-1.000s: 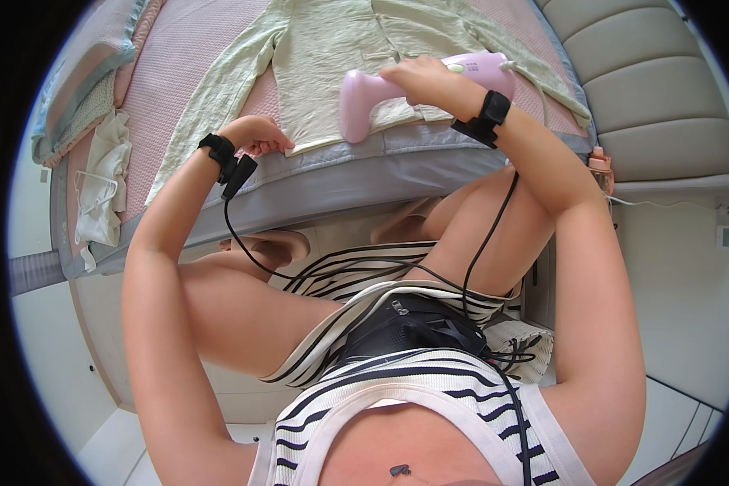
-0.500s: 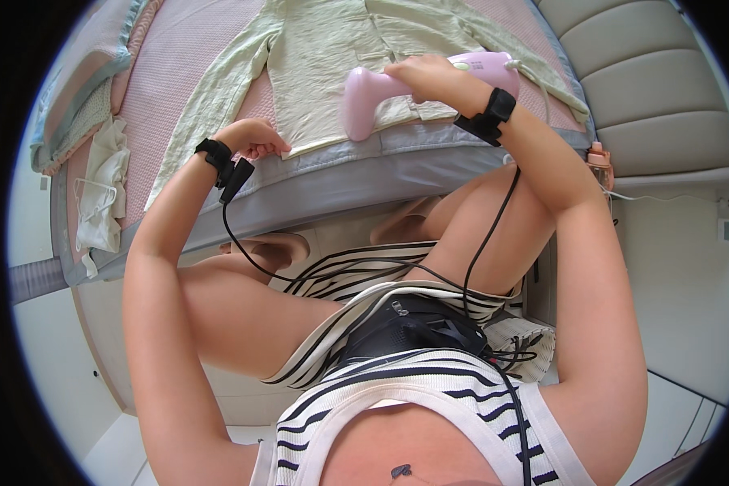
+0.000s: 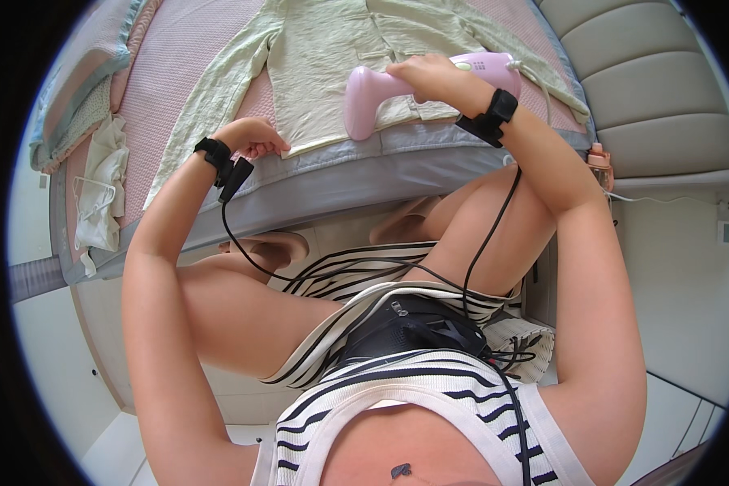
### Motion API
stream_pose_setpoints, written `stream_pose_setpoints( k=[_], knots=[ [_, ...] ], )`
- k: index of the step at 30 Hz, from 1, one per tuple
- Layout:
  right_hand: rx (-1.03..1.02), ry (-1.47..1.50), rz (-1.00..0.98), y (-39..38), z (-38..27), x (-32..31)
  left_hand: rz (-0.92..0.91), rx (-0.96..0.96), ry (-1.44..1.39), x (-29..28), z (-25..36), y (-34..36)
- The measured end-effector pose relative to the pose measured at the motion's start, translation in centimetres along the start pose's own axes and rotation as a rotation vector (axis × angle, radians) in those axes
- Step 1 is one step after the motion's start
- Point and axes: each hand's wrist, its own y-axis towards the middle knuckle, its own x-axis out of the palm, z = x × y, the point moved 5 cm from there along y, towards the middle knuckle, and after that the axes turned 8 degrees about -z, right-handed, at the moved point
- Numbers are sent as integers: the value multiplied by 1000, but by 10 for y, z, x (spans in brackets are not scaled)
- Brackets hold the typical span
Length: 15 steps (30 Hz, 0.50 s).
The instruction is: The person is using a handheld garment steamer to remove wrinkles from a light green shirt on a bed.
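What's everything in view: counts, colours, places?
Bed: 1, pink and grey, ahead
Shirt: 1, pale green, on bed
Appliance: 1, pink, handheld, over shirt
Cord: 1, whitish, from appliance
Bedding: 1 pile, pink-blue, left
Cloth: 1, white, left
Headboard: 1, grey, right
Bottle: 1, peach, right
Slippers: 2, beige, by bed
Pouch: 1, black, centre
Cables: several, black, centre
Wristbands: 2, black, worn
Top: 1, black-white striped, worn
Left hand: 1, bare, at shirt's corner
Right hand: 1, bare, holding appliance
Legs: 2, bare, centre

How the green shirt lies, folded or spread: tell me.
Spread: the pale green shirt lies flat on the bed, sleeves out to both sides.
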Motion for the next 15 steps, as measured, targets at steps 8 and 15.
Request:
stream_pose_setpoints(
  k=[8, 15],
  knots=[
    [41, 1, 7, -8, 18, 5, 22, 17, 2, 0, -1, -1],
    [-4, -3, 99, -19, 20, 1, -7, 7, -5, -3, -3, 6]
  ],
)
